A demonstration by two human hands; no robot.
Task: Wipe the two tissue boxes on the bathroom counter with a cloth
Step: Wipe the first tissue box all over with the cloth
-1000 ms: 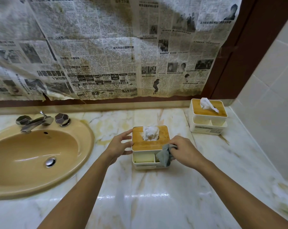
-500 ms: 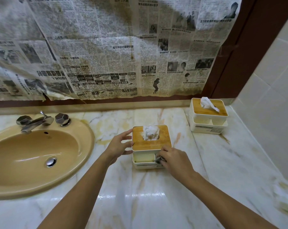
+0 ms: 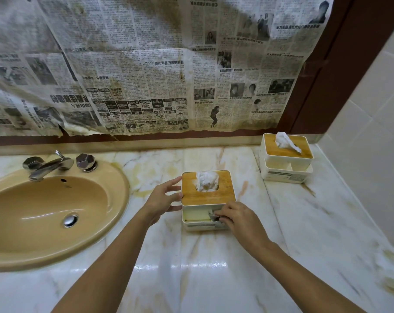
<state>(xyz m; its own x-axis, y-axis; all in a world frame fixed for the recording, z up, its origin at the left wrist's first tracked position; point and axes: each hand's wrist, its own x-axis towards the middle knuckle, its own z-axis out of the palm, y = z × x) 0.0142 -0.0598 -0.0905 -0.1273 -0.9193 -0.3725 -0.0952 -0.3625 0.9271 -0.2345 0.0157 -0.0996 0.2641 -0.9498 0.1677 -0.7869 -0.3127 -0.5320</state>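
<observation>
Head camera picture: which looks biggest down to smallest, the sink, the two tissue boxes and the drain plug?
1. The sink.
2. The near tissue box and the far tissue box: unranked. They look alike, and the near one seems bigger only by being closer.
3. The drain plug.

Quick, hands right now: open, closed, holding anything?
Left hand: open, straight fingers touching the near tissue box on its left side.
Right hand: closed on the grey cloth, at the box's front.
</observation>
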